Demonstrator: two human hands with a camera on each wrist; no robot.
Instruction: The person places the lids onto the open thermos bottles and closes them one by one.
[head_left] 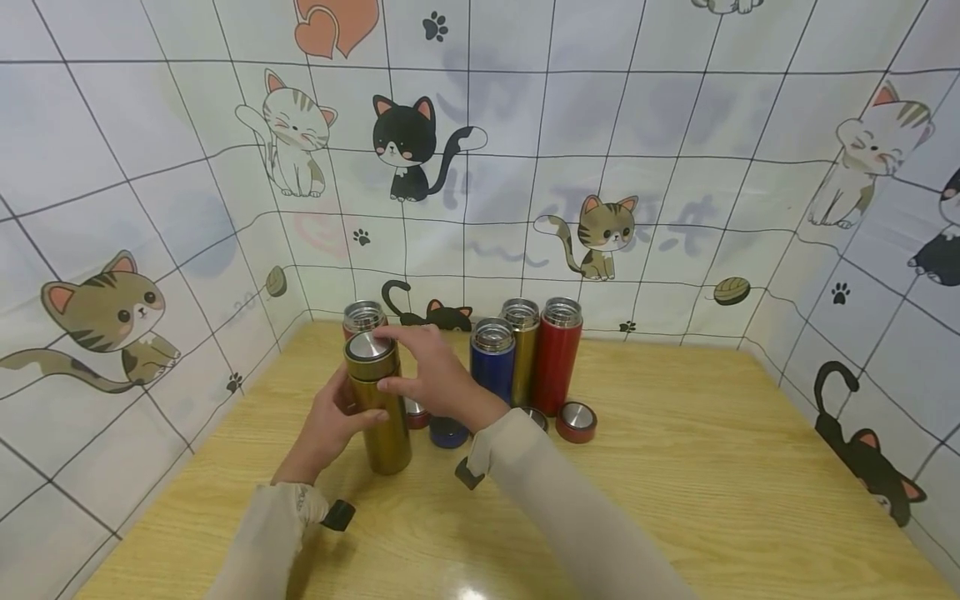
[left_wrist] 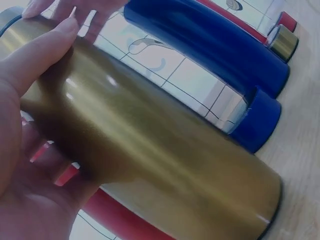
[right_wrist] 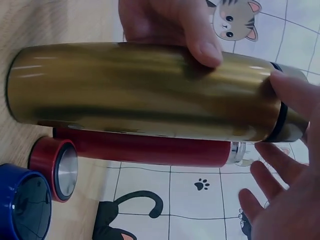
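Observation:
A gold thermos bottle (head_left: 386, 433) stands on the table at left of centre, its steel-topped cap (head_left: 372, 357) on its mouth. My left hand (head_left: 330, 429) grips the bottle's upper body from the left, thumb across the front; the left wrist view shows this thumb (left_wrist: 45, 55) on the gold surface. At the cap is my right hand (head_left: 442, 375), thumb on the near side and index finger over the far edge. In the right wrist view the right hand's other fingers (right_wrist: 267, 182) spread away from the bottle. Their exact contact is partly hidden.
Behind stand uncapped bottles: a red one (head_left: 365, 317) at left, then blue (head_left: 491, 362), gold (head_left: 522, 342) and red (head_left: 557, 367). Loose caps lie before them: blue (head_left: 447, 433), red (head_left: 576, 422), another red (right_wrist: 55, 167) and gold (left_wrist: 284, 44). Cat-printed cloth walls (head_left: 510, 192) enclose the table (head_left: 675, 467).

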